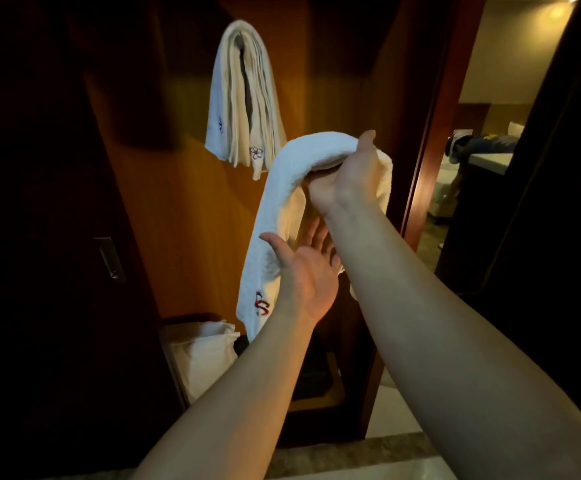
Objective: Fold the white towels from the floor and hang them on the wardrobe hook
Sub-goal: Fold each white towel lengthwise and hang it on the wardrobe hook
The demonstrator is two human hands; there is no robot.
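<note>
Your right hand (348, 174) grips the folded white towel (282, 216) at its bend, just below and right of the hung towel (244, 98) in the wardrobe (185, 202). Left hand (303, 271) is open, palm against the hanging tail. Keep both tails even, lift the bend over the hook; the hook itself is hidden. Red embroidery near the hem, unreadable; the hung towel shows a flower motif.

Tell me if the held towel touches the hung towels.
Cannot tell. In the head view the held towel, gripped by the right hand, overlaps the lower corner of the hung towels; one view shows neither contact nor a gap in depth.
</note>
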